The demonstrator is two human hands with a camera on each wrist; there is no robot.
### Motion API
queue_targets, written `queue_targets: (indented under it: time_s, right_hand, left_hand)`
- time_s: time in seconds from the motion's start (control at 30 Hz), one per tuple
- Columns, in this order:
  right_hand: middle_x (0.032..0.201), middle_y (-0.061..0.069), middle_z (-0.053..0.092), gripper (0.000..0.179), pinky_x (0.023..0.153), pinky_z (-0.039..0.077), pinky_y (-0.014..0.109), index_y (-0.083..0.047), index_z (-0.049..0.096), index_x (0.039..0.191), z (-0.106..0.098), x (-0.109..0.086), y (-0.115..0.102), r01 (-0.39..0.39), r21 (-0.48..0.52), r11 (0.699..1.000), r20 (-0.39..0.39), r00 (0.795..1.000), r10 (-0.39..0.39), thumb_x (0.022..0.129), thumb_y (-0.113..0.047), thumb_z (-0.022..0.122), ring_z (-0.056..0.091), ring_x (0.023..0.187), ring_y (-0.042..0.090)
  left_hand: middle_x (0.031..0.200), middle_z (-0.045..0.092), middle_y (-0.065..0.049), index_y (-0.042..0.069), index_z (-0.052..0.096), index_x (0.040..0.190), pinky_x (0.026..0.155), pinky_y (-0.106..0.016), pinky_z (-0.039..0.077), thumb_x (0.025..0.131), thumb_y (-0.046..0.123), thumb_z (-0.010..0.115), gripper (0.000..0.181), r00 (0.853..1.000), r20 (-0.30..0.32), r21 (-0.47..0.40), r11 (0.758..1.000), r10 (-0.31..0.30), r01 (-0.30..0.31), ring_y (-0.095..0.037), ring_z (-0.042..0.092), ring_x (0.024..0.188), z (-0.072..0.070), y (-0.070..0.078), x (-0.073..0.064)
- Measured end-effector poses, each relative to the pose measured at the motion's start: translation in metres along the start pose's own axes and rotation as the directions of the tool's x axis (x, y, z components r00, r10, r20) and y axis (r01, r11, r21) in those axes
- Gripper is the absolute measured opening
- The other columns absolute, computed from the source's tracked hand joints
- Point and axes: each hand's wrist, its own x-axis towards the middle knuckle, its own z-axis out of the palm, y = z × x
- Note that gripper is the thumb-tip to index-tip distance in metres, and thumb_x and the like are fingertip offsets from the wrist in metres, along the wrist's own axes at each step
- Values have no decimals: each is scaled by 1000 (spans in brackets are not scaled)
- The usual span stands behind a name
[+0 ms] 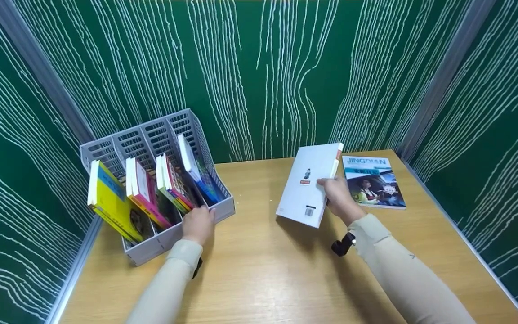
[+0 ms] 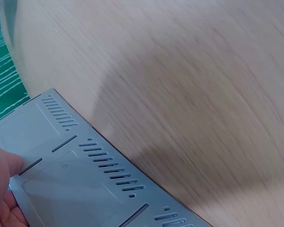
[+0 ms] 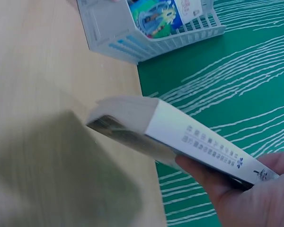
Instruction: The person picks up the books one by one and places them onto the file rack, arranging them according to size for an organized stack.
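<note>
My right hand (image 1: pixel 341 196) grips a thick white book (image 1: pixel 306 186) by its edge, thumb on the white cover, which bears a small figure and a barcode. The book is tilted above the table; its printed spine (image 3: pixel 203 144) shows in the right wrist view. My left hand (image 1: pixel 198 224) holds the front lip of a grey plastic file rack (image 1: pixel 162 243). In the left wrist view the thumb (image 2: pixel 12 163) lies against the rack's front panel (image 2: pixel 71 189). Several books stand leaning in the rack's compartments, among them a yellow book (image 1: pixel 115 198) and a blue-and-white book (image 1: pixel 196 168).
A magazine-like book (image 1: pixel 373 182) with "JINGDIAN" on its cover lies flat at the table's back right. The wooden table (image 1: pixel 259 270) is bounded by green walls (image 1: pixel 250 81) with white wavy lines, the rack standing at the back left.
</note>
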Motion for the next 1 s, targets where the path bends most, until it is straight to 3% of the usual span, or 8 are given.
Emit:
queue_targets:
  time_s: [0.2,0.3,0.43,0.6,0.67,0.77,0.9,1.0]
  right_hand:
    - [168,29,43,58,126,44,52,5,28,167,4,-4,10,31,83,996,-3,1000,-31,112,-5,40,48,154,44]
    - [170,28,40,58,128,42,51,5,26,168,5,-6,14,37,124,992,-3,999,-37,113,-6,38,46,155,43]
    - [170,28,41,56,124,47,46,5,27,168,7,-8,18,73,187,980,-16,997,-71,115,-10,36,46,155,42]
    - [169,27,42,55,100,59,27,6,29,166,13,-10,23,104,271,957,-31,995,-99,116,-15,32,47,154,39]
    - [171,26,40,56,96,59,25,5,27,168,16,-11,25,95,308,947,-18,995,-94,116,-17,29,46,155,37]
    - [173,25,36,57,108,58,32,3,23,169,22,-14,27,74,358,931,11,996,-83,116,-18,27,44,157,37]
    - [175,24,33,58,126,44,48,1,20,170,29,-16,29,53,427,903,44,996,-79,116,-18,28,40,160,38]
    - [177,25,28,59,131,35,52,2,17,171,35,-16,31,39,482,875,63,995,-79,115,-15,28,34,163,38]
  left_hand:
    - [99,78,-28,-10,71,110,81,-59,65,107,27,69,38,996,26,-31,996,-84,85,-46,78,90,-14,11,0]
    - [107,77,-27,-10,68,119,86,-57,65,107,27,69,39,995,-3,-23,995,-99,99,-43,78,96,-23,20,0]
    - [109,75,-25,-7,66,119,89,-54,65,106,27,70,36,991,-131,-18,999,-30,28,-41,76,99,-30,34,2]
    - [107,75,-26,-8,67,117,88,-55,63,103,24,70,36,969,-232,-60,993,82,-98,-44,75,97,-32,59,0]
    - [108,75,-26,-9,67,118,89,-56,63,103,25,69,37,971,-219,-105,987,92,-117,-44,75,99,-33,71,-3]
    - [109,75,-27,-10,68,118,90,-57,63,103,27,67,40,979,-174,-178,975,106,-137,-46,75,101,-38,89,-8]
    - [127,73,-31,-13,64,132,100,-56,62,105,35,67,55,992,-42,-278,952,122,-129,-46,74,115,-49,113,-12]
    - [137,70,-30,-11,60,142,106,-55,60,106,42,67,64,987,58,-334,935,147,-120,-45,71,123,-57,130,-15]
